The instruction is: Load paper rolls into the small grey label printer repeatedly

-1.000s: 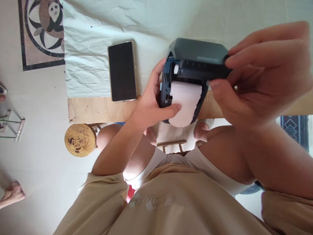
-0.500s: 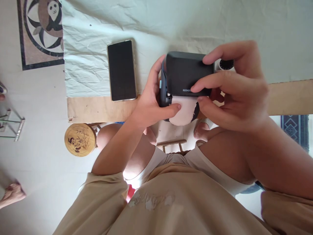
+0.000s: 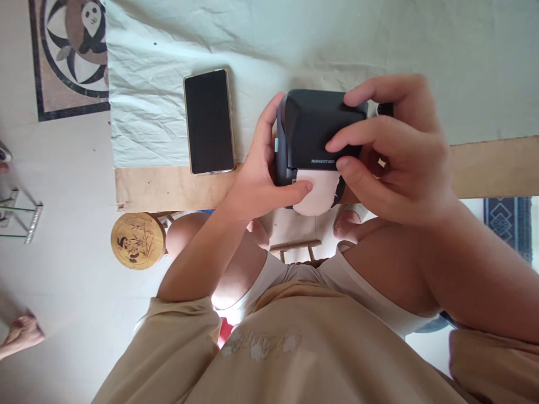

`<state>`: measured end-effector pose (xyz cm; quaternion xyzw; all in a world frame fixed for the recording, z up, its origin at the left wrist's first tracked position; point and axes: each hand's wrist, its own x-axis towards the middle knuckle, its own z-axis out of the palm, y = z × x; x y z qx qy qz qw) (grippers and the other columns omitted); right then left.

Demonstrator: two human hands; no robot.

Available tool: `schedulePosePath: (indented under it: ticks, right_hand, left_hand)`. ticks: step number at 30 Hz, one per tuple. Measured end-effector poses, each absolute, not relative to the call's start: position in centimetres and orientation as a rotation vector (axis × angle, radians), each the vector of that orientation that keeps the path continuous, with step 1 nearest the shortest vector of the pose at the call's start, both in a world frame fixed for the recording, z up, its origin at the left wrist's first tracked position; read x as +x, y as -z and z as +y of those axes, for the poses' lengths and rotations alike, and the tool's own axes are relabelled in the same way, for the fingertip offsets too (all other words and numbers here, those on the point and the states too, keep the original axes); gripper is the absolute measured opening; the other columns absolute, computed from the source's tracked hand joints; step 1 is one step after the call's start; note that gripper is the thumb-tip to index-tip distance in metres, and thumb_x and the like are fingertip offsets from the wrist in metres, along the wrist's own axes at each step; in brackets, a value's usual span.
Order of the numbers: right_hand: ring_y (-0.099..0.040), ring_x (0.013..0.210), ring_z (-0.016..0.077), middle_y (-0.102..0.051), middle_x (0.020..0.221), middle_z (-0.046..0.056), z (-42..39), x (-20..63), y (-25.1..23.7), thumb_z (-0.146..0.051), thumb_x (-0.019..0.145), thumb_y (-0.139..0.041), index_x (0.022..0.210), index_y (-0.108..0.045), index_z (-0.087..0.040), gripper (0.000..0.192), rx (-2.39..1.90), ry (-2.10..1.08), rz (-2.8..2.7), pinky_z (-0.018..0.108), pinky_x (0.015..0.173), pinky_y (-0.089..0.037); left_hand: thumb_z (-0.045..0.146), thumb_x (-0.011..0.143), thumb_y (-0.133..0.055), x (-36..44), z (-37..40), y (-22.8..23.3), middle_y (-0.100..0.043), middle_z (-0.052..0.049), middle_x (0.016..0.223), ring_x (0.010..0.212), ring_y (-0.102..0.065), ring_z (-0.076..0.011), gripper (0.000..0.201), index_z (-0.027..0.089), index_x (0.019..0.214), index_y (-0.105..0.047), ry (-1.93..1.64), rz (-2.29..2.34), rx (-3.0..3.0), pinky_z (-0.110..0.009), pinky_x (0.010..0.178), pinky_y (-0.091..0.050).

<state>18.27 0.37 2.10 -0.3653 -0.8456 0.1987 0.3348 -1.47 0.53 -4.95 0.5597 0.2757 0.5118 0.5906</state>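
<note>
A black label printer (image 3: 315, 120) marked NIIMBOT is held up over the table's near edge. A strip of white label paper (image 3: 316, 193) hangs from its front slot. My left hand (image 3: 269, 168) grips the printer by its left side, thumb lying across the paper and fingers behind. On the lid's right part rest the fingertips of my right hand (image 3: 400, 146), with the thumb at the lid's front edge. The lid lies down against the body. Behind my right fingers a small black-and-white object (image 3: 384, 109) is mostly hidden.
A phone (image 3: 209, 120) with a dark screen lies left of the printer on a pale cloth (image 3: 252, 33). Bare wood (image 3: 177, 185) runs along the table's front. A round wooden stool (image 3: 138, 241) stands below at left. Another person's foot (image 3: 25, 331) shows at far left.
The printer's lid has come down onto its body, closing the gap at its left side. My right hand has shifted slightly left, and more of the lettering shows.
</note>
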Motion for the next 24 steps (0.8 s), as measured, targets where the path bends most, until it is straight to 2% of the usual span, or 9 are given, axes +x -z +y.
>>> schedulePosePath:
  ticks: [3, 6, 9, 13, 16, 19, 24]
  right_hand:
    - [-0.041, 0.060, -0.0012, -0.041, 0.132, 0.009, 0.3, 18.0, -2.2, -0.016, 0.077, -0.057, 0.113, -0.051, -0.019, 0.038, -1.010, -0.636, -2.179, 0.020, 0.051, -0.045]
    - [-0.053, 0.074, 0.0027, -0.034, 0.141, 0.009, 0.2, 17.8, -2.2, -0.020, 0.078, -0.058, 0.126, -0.042, -0.023, 0.050, -1.030, -0.766, -2.140, 0.017, 0.049, -0.044]
    - [-0.055, 0.076, 0.0026, -0.031, 0.144, 0.004, 0.1, 17.8, -2.1, -0.022, 0.079, -0.058, 0.130, -0.034, -0.029, 0.056, -1.040, -0.910, -2.085, 0.015, 0.051, -0.046]
    - [-0.051, 0.069, -0.0009, -0.034, 0.142, 0.001, 0.1, 17.8, -2.1, -0.021, 0.080, -0.058, 0.128, -0.033, -0.032, 0.056, -1.081, -1.077, -2.026, 0.015, 0.050, -0.046]
    - [-0.057, 0.085, 0.0048, -0.036, 0.139, 0.003, 0.1, 17.8, -2.4, -0.023, 0.080, -0.058, 0.126, -0.036, -0.029, 0.051, -1.104, -1.056, -2.033, 0.014, 0.052, -0.048]
    - [-0.054, 0.109, 0.0127, -0.037, 0.138, 0.002, 0.2, 17.6, -2.6, -0.021, 0.080, -0.058, 0.124, -0.039, -0.028, 0.048, -1.122, -1.000, -2.063, 0.014, 0.053, -0.048]
    - [-0.052, 0.115, 0.0155, -0.039, 0.136, 0.002, 0.2, 17.4, -2.8, -0.017, 0.076, -0.058, 0.119, -0.041, -0.027, 0.047, -1.127, -0.950, -2.079, 0.013, 0.049, -0.045]
  left_hand:
    - [0.046, 0.065, -0.069, -1.4, 0.2, 4.2, -0.048, -0.003, 0.121, 0.112, -0.055, -0.0196, 0.073, 0.030, 0.128, -0.035, -1.204, 0.575, 1.205, -0.033, 0.094, -0.049]
    - [0.044, 0.074, -0.063, -1.3, 0.0, 3.7, -0.051, -0.001, 0.118, 0.111, -0.056, -0.0174, 0.059, 0.031, 0.126, -0.039, -1.213, 0.566, 1.151, -0.030, 0.090, -0.050]
    - [0.036, 0.071, -0.068, -1.3, -0.1, 3.5, -0.052, 0.000, 0.116, 0.106, -0.058, -0.0158, 0.062, 0.033, 0.125, -0.039, -1.228, 0.592, 1.133, -0.026, 0.084, -0.051]
    - [0.041, 0.071, -0.067, -1.4, -0.1, 3.5, -0.052, -0.001, 0.114, 0.105, -0.058, -0.0170, 0.061, 0.033, 0.124, -0.038, -1.181, 0.647, 1.110, -0.028, 0.085, -0.050]
    - [0.043, 0.068, -0.070, -1.5, 0.1, 3.5, -0.052, -0.001, 0.114, 0.111, -0.057, -0.0199, 0.066, 0.034, 0.124, -0.037, -1.160, 0.634, 1.115, -0.029, 0.086, -0.051]
    - [0.043, 0.068, -0.069, -1.6, 0.1, 3.6, -0.052, -0.002, 0.114, 0.116, -0.054, -0.0218, 0.066, 0.033, 0.126, -0.037, -1.160, 0.643, 1.106, -0.029, 0.088, -0.051]
    - [0.042, 0.069, -0.070, -1.6, 0.2, 3.8, -0.051, -0.001, 0.117, 0.115, -0.056, -0.0202, 0.065, 0.033, 0.125, -0.039, -1.189, 0.622, 1.116, -0.027, 0.087, -0.052]
